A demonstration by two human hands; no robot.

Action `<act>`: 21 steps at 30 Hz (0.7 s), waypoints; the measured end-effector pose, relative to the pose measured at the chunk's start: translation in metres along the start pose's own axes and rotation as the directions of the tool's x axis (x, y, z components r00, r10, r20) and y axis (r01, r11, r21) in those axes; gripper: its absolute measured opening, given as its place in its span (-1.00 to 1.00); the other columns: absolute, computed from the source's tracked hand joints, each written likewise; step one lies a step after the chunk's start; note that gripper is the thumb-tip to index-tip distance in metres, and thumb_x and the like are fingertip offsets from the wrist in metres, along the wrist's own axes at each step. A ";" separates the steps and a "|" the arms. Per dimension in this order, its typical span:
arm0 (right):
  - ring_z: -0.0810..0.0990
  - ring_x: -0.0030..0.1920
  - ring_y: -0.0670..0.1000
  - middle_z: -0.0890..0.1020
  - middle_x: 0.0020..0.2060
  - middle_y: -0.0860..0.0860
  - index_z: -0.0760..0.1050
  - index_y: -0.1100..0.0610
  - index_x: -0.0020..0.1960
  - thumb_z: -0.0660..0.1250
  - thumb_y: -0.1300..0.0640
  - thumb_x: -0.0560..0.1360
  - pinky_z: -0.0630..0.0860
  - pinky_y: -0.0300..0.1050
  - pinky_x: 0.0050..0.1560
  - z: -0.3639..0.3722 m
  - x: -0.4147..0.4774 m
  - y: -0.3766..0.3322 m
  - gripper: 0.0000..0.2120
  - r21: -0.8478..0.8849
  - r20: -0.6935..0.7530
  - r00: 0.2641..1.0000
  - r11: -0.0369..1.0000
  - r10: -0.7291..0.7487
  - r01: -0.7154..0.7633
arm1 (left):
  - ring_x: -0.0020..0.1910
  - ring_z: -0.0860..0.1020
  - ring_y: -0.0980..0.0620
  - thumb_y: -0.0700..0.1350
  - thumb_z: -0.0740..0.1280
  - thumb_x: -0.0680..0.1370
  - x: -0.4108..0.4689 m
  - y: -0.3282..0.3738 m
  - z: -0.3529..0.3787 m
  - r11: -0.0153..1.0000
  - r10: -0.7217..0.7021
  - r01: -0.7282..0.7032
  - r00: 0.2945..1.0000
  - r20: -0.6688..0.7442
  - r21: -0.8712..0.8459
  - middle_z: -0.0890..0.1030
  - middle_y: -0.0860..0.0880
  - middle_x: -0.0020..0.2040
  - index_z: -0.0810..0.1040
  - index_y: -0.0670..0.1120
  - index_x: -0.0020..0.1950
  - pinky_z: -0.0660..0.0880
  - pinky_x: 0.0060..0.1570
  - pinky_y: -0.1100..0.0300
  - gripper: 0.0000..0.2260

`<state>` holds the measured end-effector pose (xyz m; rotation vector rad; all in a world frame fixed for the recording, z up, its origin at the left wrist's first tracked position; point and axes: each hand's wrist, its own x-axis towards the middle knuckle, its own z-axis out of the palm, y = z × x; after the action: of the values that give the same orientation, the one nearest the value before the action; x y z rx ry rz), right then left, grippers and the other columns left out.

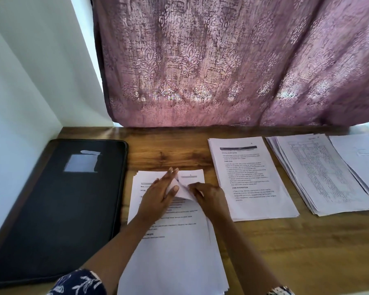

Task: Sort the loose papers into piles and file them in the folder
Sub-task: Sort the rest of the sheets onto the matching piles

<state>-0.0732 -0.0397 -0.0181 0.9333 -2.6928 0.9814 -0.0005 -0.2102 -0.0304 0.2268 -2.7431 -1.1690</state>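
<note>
One sheet (182, 191) curls up off the near pile (175, 241) of white printed pages, mid-table. I see the right hand (209, 195) pinching its lifted fold. The left hand (158, 199) lies flat on the pile, fingers straight. To the right lie a text pile (254, 177), a grid pile (320, 173) and a faintly marked pile (362, 158). At left the black folder (58, 209) lies closed on the wooden table (307, 252).

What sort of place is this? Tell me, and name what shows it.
Probably a home study corner: a brown wood-grain table set against a white wall, a mauve patterned curtain hanging behind it, and a closed black folder beside piles of printed white papers.
</note>
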 end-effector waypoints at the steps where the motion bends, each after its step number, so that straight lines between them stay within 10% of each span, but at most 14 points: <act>1: 0.66 -0.25 -0.05 0.72 -0.14 -0.02 0.68 0.09 -0.04 0.42 0.16 0.47 0.55 -0.26 -0.26 -0.001 -0.005 -0.001 -0.90 0.018 0.030 0.998 0.999 -0.051 0.051 | 0.51 0.20 0.09 0.35 -0.06 0.56 0.000 -0.001 0.001 0.999 0.031 -0.032 0.999 -0.014 -0.016 0.17 0.19 0.52 0.15 0.28 0.47 0.18 0.46 0.01 -0.51; 6: 0.61 0.02 -0.19 0.67 0.08 -0.04 0.62 0.09 0.14 0.35 0.07 0.54 0.43 -0.39 0.06 -0.015 0.000 -0.002 -0.79 0.325 0.292 0.941 0.907 0.174 -0.268 | 0.46 0.14 0.27 0.40 -0.06 0.53 0.003 -0.005 0.004 0.999 0.015 -0.016 0.999 -0.049 -0.032 0.27 0.27 0.42 0.52 0.13 0.32 0.12 0.39 0.18 -0.40; 11: 0.31 0.42 0.13 0.30 0.46 0.10 0.14 0.04 0.53 0.23 -0.07 0.58 0.25 -0.06 0.40 -0.011 0.021 0.022 -0.41 -0.218 0.432 0.894 0.976 0.120 -0.025 | 0.37 0.20 0.36 0.17 0.03 0.59 0.002 -0.004 0.006 0.998 -0.060 0.059 0.997 -0.056 -0.018 0.37 0.28 0.31 0.55 0.06 0.30 0.00 0.33 0.44 -0.57; 16: 0.51 0.23 0.09 0.52 0.27 0.03 0.20 -0.01 0.49 0.23 -0.12 0.57 0.43 -0.09 0.22 -0.006 0.017 0.018 -0.45 -0.201 0.353 0.928 0.979 0.117 -0.047 | 0.35 0.28 0.29 0.28 -0.03 0.55 0.003 -0.007 0.008 0.998 -0.052 0.050 0.996 -0.076 -0.027 0.44 0.21 0.30 0.57 0.02 0.27 0.10 0.37 0.35 -0.44; 21: 0.62 -0.11 -0.03 0.64 -0.05 -0.06 0.44 0.09 0.27 0.37 -0.09 0.50 0.58 -0.15 0.03 -0.010 0.010 0.009 -0.58 0.082 0.170 0.888 0.891 0.428 -0.446 | 0.35 0.34 0.22 0.35 -0.01 0.52 0.000 -0.005 0.007 0.995 -0.071 0.064 0.993 -0.099 -0.076 0.41 0.23 0.30 0.50 0.08 0.32 0.22 0.43 0.13 -0.43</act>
<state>-0.0877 -0.0330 -0.0118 0.4242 -3.0793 1.2045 -0.0019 -0.2089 -0.0381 0.3622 -2.6187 -1.2359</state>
